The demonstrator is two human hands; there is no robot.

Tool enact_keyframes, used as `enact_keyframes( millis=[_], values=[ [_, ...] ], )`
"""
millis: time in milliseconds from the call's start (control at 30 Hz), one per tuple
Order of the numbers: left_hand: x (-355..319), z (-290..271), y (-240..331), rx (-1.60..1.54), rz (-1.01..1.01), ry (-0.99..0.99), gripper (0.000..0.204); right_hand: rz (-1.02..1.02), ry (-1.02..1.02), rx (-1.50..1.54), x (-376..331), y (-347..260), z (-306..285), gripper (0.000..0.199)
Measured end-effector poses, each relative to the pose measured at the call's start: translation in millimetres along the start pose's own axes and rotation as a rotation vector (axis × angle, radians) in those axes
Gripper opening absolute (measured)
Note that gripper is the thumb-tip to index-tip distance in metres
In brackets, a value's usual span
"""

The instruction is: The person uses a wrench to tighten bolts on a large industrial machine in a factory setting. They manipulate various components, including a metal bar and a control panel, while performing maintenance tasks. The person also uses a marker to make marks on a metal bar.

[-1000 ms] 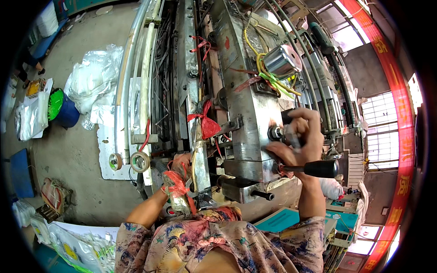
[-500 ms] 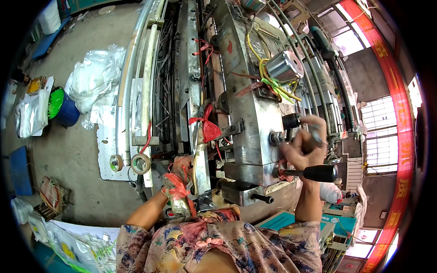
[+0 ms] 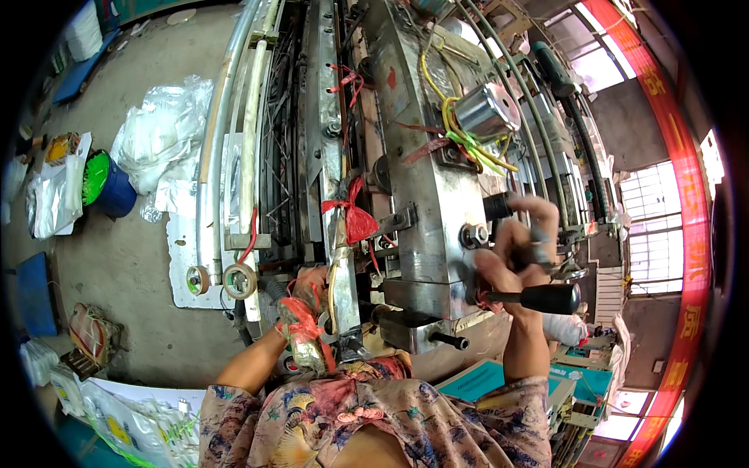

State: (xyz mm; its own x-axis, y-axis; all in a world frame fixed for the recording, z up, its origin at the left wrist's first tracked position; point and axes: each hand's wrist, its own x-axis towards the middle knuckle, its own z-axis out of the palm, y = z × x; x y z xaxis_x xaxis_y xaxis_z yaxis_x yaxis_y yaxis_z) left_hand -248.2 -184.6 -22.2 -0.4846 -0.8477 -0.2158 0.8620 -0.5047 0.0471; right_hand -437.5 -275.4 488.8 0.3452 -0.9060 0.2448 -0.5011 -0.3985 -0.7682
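Steel nut (image 3: 473, 236) sits on the block (image 3: 433, 222), apparently already threaded on; its tightness cannot be judged. Beside it, the right hand (image 3: 521, 246) curls, blurred, any grip unclear; the left hand (image 3: 313, 281), partly hidden near the rail (image 3: 347, 292), cannot be read.

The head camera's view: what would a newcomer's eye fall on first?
Probably the long red banner curving down the right side, then the shiny metal cylinder right of centre on the machine. Below that cylinder in the picture, the right hand shows blurred beside a black-handled lever.
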Motion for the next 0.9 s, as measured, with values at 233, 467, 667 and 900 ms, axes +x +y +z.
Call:
enact_keyframes(
  millis=[233,467,667,900],
  values=[
    [-5,17,2,-0.035,0.042,-0.014,0.063,0.016,0.15,0.094,-10,20,-4,0.056],
    [-12,28,-3,-0.077,0.161,-0.003,0.066,-0.138,0.013,-0.07,-1,15,1,0.054],
    [-14,46,8,0.011,0.094,-0.06,0.055,-0.145,0.046,-0.188,4,7,9,0.056],
    [-52,116,20,0.167,0.262,-0.073,0.041,-0.101,0.268,0.075,-52,19,-23,0.052]
  ],
)
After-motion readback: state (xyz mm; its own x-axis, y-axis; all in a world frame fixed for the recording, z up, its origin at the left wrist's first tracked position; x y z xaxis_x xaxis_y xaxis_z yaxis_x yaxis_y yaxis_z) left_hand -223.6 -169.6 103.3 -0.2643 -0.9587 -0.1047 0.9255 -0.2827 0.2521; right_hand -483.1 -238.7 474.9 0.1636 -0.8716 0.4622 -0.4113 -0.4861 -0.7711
